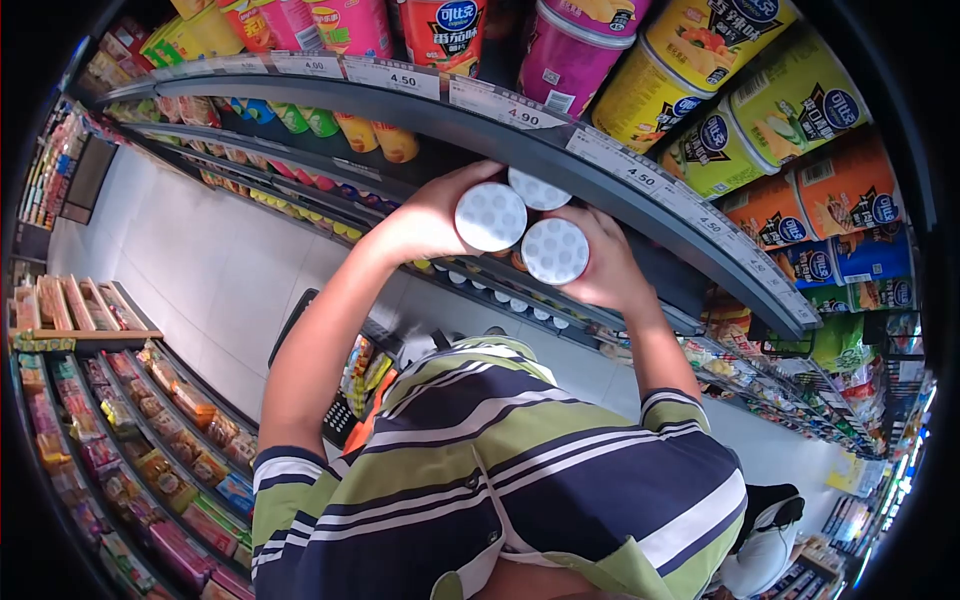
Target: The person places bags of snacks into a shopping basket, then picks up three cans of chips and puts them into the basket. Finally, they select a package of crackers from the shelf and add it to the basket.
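Three round canisters with white, dotted lids stand close together in front of the shelf, seen from above. My left hand (425, 222) is wrapped around the side of the left canister (491, 217). Around the outer side of the right canister (556, 252) curls my right hand (615, 262). The third canister (538, 189) sits behind and between these two, its far side hidden by the shelf edge. Only the lids show clearly; the canisters' sides are mostly out of sight.
A curved grey shelf edge (480, 115) with price tags runs above my hands, carrying chip tubs (740, 150). Lower shelves hold more white-lidded canisters (500, 297). A dark shopping basket (340, 415) is by my left side. Snack racks (150, 450) stand behind; another person (760, 550) is behind at right.
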`<action>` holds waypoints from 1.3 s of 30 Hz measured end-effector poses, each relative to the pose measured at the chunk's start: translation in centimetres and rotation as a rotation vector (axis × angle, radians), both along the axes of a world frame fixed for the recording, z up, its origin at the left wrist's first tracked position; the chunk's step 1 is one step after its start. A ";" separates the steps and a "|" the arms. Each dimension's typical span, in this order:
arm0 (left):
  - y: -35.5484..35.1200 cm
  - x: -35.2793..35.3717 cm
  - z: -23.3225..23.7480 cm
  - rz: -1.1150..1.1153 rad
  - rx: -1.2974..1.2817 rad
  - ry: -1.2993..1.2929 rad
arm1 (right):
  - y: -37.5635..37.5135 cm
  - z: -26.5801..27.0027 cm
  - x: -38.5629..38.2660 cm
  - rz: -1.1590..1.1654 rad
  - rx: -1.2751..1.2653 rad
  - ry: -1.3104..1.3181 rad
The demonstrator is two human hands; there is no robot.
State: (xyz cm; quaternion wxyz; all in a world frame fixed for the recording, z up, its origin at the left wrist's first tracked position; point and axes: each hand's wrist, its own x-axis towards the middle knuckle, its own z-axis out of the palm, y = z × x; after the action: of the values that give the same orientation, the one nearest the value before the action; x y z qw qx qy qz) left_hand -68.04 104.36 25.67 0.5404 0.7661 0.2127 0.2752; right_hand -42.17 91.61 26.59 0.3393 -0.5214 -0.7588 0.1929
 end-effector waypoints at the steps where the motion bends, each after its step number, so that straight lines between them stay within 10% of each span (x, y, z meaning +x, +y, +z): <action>1: -0.2 -0.3 -0.4 0.018 0.091 -0.001 | -0.3 -0.1 -0.1 -0.013 0.071 -0.048; 10: -5.0 -2.5 -0.8 0.192 0.595 -0.042 | -2.0 -0.5 -1.9 0.116 0.332 -0.115; 23: -16.6 -11.8 -5.4 0.581 0.138 -0.292 | -1.6 0.2 -11.4 0.524 0.066 -0.094; 31: -23.4 -20.4 -10.8 0.920 -0.477 -0.398 | 2.0 -7.1 -23.9 0.762 -0.378 0.202; 39: -27.9 -30.1 -19.0 1.186 -0.546 -0.495 | 2.9 -14.5 -38.5 0.903 -0.773 0.240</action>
State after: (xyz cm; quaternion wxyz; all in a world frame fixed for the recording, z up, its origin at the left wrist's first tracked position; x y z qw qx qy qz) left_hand -98.17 76.46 6.70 0.5048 0.2723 0.5273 0.6269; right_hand -80.72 94.48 12.04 0.0932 -0.2082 -0.7362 0.6371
